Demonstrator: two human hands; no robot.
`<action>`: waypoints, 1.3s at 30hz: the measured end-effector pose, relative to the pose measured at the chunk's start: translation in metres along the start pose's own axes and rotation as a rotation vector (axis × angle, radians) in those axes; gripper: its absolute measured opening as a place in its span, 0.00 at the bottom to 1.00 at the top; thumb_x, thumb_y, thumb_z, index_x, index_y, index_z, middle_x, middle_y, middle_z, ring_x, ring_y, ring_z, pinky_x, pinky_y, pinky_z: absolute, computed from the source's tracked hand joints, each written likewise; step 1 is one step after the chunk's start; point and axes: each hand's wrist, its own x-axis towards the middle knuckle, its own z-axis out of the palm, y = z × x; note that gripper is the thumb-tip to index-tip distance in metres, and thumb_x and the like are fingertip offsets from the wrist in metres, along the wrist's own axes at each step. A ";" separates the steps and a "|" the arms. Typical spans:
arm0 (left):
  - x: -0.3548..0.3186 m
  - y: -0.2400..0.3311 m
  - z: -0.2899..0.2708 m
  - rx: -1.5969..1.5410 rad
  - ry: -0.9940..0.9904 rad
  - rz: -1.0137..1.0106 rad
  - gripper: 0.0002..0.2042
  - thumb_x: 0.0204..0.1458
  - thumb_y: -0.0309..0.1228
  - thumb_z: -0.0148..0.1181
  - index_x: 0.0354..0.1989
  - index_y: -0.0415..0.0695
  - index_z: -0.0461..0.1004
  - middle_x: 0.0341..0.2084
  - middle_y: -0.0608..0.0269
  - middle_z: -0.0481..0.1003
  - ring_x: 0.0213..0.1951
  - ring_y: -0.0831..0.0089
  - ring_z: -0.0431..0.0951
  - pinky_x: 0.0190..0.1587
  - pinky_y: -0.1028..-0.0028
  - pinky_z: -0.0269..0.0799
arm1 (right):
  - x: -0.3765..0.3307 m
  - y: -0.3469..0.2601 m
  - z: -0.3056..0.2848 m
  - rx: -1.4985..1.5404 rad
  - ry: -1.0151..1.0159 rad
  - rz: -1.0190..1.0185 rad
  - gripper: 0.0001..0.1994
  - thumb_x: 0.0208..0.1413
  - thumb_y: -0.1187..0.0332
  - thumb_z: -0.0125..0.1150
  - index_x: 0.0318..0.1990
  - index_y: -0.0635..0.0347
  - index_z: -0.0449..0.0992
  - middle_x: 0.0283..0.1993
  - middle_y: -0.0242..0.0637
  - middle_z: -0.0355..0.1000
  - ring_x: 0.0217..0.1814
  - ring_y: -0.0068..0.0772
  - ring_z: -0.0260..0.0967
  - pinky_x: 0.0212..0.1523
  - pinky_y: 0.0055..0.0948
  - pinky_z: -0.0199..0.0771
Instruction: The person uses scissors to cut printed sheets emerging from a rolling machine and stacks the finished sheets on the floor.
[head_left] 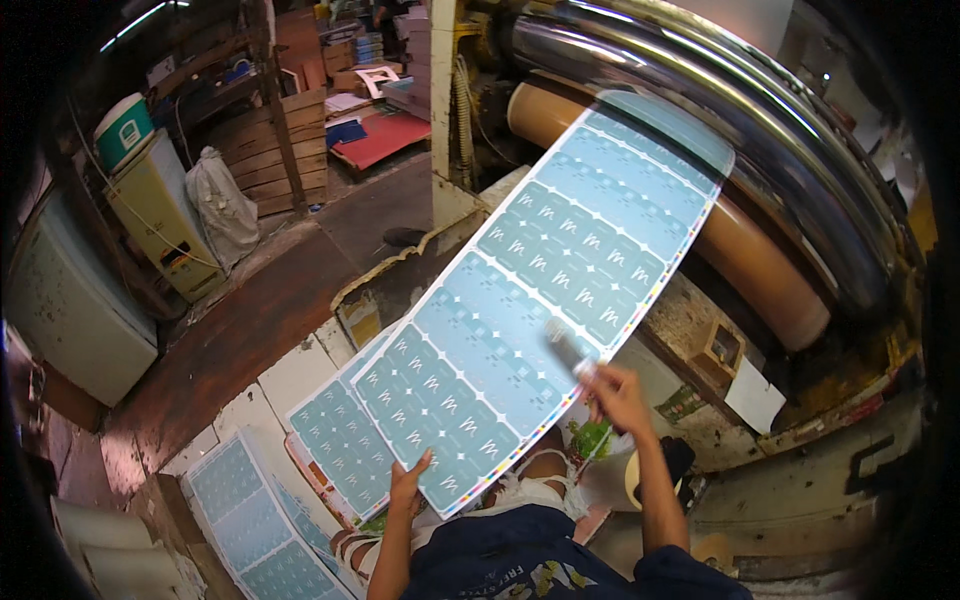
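A long printed sheet (488, 297), teal and pale blue with rows of card-like panels, slants from the metal rollers down toward my lap. My left hand (406, 488) pinches its near edge, thumb on top and fingers partly hidden beneath. Over the sheet's right edge, my right hand (618, 398) grips a short tool (568, 348) with a flat grey end. Motion blurs the tool, so its exact kind is unclear. Another printed sheet (335, 440) lies partly under the long one, left of my left hand.
Large shiny rollers (700, 75) and a brown roller (765, 265) stand ahead on the right. A stack of printed sheets (232, 490) lies at lower left. A small wooden box (718, 347) sits on the machine ledge. A green-and-white cooler (124, 130) stands far left.
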 end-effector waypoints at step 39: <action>-0.136 0.034 -0.137 0.038 0.430 0.099 0.22 0.50 0.22 0.65 0.53 0.38 0.63 0.42 0.54 0.75 0.40 0.64 0.78 0.44 0.65 0.77 | 0.131 -0.038 -0.161 -1.054 0.705 -0.596 0.42 0.41 0.86 0.60 0.66 0.37 0.62 0.67 0.38 0.60 0.47 0.48 0.74 0.39 0.41 0.76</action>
